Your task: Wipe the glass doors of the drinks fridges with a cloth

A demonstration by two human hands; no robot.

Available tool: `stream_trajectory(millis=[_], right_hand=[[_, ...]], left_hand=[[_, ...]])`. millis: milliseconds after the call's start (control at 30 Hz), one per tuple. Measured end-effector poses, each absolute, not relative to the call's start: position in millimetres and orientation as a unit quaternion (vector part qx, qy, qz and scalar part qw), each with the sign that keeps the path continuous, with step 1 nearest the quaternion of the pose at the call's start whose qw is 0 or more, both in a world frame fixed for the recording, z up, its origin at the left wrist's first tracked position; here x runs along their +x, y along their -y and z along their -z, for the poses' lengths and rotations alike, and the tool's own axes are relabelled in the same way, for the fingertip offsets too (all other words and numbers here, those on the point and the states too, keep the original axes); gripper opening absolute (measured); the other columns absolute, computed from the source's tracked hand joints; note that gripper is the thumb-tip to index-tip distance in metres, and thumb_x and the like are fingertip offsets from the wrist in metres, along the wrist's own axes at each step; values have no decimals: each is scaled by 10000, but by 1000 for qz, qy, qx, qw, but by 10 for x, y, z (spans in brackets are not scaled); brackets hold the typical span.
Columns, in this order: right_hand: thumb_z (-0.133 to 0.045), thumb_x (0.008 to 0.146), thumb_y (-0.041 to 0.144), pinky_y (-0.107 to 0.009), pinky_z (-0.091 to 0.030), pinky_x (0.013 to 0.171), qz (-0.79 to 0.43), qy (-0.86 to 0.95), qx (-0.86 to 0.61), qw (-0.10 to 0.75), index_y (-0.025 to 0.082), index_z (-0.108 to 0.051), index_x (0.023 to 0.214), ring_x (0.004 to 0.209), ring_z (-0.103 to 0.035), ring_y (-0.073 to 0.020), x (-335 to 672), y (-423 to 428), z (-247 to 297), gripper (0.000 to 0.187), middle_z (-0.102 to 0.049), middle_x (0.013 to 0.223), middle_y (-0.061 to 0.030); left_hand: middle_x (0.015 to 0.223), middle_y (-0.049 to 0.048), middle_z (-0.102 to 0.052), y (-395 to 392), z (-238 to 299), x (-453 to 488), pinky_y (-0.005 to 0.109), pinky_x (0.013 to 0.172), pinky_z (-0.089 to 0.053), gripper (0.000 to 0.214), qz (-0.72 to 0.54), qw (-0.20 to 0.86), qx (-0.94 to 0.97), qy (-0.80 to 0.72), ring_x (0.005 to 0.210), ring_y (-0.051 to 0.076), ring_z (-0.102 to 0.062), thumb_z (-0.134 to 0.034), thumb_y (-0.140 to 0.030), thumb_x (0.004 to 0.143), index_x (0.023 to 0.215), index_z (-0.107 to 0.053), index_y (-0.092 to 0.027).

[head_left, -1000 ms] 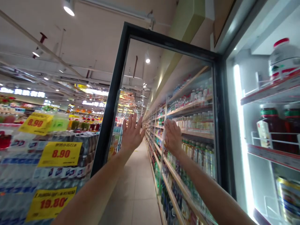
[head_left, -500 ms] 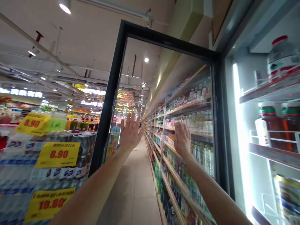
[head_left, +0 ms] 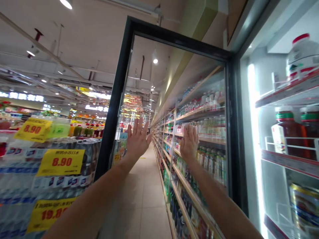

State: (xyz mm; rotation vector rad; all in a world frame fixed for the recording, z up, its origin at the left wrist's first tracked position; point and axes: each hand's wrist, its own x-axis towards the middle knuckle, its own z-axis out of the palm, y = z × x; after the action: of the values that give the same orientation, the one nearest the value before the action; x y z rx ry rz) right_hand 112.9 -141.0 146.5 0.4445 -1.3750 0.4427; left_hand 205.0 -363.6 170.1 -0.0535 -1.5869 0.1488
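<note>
Left hand (head_left: 137, 143) raised, fingers spread and pointing up; right hand (head_left: 189, 143) beside, fingers up, close together. Both before black-framed glass cooler door (head_left: 161, 94); contact with pane: cannot tell. Standing open, jutting leftward from lit cooler (head_left: 259, 54), long axis upright, free edge slanting. At left, yellow price sign (head_left: 61, 162). Visible in pane: drink shelves (head_left: 201, 111), tiled floor (head_left: 149, 199).

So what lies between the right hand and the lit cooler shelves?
In the head view, from the right hand across: bottles seen in the door glass, then the dark door frame, then the bright light strip beside the cooler shelves.
</note>
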Motion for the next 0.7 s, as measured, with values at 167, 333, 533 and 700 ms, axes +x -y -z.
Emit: stream_trajectory(millis=[167,333,533,700], right_hand=[[-323,897,235,-480,-216,1121,-177,641,210,717,209,-293,1444,1414,-173,-253,1189,1486,-1483,548,-387,1458,-82],[-308,911,255,-495,-242,1106,-168,646,209,715,231,-319,1431,1399,-229,-247,1127,1204,-1445,520,-395,1454,-81],[-309,893,249,-586,-273,1057,-299,610,72,730,165,-350,1419,1379,-251,-324,1018,949,-1319,534,-360,1461,-155],[-340,891,241,-496,-277,1099,-163,650,241,702,247,-307,1435,1400,-224,-247,998,774,-1165,545,-379,1463,-73]], left_hand=[[1506,115,-249,3369,-1539,2030,526,1125,-146,506,-128,673,-95,723,1405,269,-178,-396,-377,917,1389,-358,-198],[1482,97,-310,3149,-1335,1993,481,1149,-107,536,-148,668,-110,721,1396,250,-215,-425,-404,906,1396,-354,-199],[1491,94,-286,3125,-1333,2062,490,1145,-111,538,-163,655,-94,732,1394,261,-216,-423,-409,906,1397,-356,-201],[1486,88,-298,3096,-1337,2099,480,1148,-99,539,-169,664,-90,722,1387,254,-243,-408,-438,909,1390,-368,-197]])
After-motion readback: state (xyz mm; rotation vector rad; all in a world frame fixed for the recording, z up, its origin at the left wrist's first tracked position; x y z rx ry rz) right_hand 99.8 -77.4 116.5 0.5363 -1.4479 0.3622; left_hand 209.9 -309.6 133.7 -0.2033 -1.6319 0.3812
